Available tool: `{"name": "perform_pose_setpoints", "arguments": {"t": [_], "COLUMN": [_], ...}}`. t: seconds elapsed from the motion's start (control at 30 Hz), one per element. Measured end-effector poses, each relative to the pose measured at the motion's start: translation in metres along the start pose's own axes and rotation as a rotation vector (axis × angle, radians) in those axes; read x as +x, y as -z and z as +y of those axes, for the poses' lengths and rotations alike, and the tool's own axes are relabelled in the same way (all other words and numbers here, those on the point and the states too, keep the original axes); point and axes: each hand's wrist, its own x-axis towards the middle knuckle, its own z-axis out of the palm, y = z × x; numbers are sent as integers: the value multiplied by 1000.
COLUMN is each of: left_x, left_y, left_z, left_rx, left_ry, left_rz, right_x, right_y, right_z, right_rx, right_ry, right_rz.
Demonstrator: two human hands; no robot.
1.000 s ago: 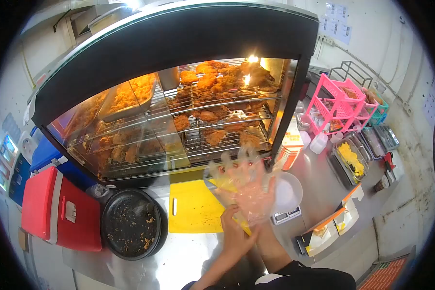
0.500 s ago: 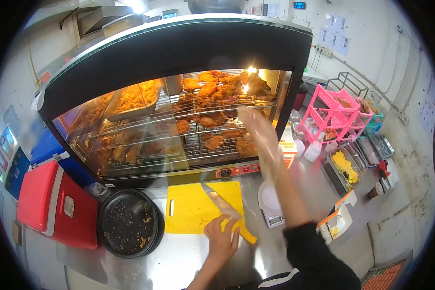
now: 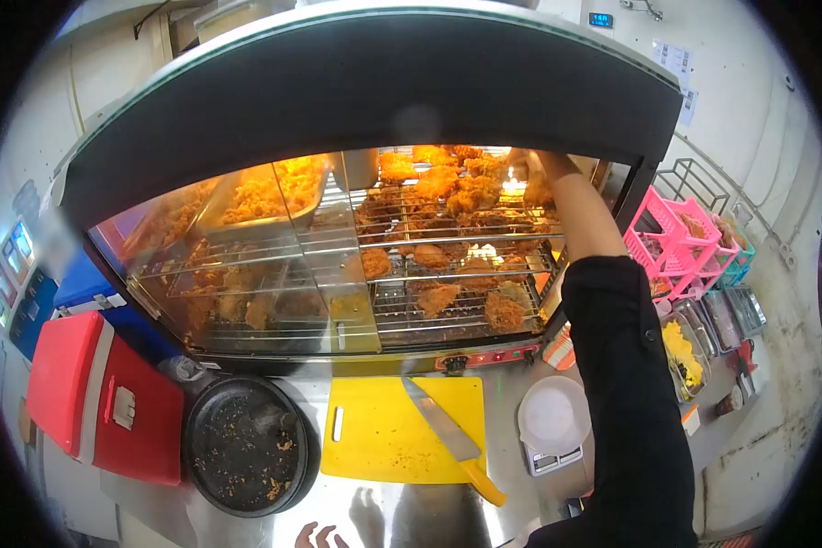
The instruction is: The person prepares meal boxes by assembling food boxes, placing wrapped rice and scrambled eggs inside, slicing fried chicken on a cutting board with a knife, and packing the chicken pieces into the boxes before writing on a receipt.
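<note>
My right hand reaches through the open side of a glass-fronted warming cabinet, at the right end of its upper rack. Fried chicken pieces lie beside it on the wire rack; glare and the cabinet's top edge blur its fingers, so its grip cannot be made out. Only the fingertips of my left hand show at the bottom edge, spread apart and holding nothing. Farther up lies a yellow-handled knife, slanted across a yellow cutting board and its handle past the board's edge.
A black round pan with crumbs and a red cooler box stand left. On the right are a kitchen scale with a white bowl, pink baskets and a tray of yellow food. Sliding glass covers the cabinet's left side.
My right hand has moved from in front of the cabinet into its upper rack. My left hand has left the knife handle and dropped to the bottom edge. The view has shifted.
</note>
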Motion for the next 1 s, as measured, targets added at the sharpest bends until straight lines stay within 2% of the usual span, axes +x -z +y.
{"name": "perform_pose_setpoints", "arguments": {"t": [0.2,0.37,0.57,0.67,0.8,0.9,0.97,1.0], "left_x": [8,-1,-23,-40,-62,-79,-88,-91], "left_y": [0,5,14,16,26,28,29,31], "left_z": [3,11,13,8,16,15,13,10], "left_rx": [-14,-13,25,-10,-55,-111,-120,-130], "left_ry": [7,16,11,72,71,77,79,93], "left_rz": [82,14,104,133,187,190,187,169], "right_x": [4,3,-9,-31,-107,-221,-300,-320], "right_y": [-7,-7,9,25,54,71,61,27], "right_z": [9,14,18,17,10,0,-6,-3], "right_rx": [27,53,119,177,306,437,386,480], "right_ry": [9,5,18,44,132,222,349,321], "right_rz": [-14,-20,21,68,131,127,136,64]}}
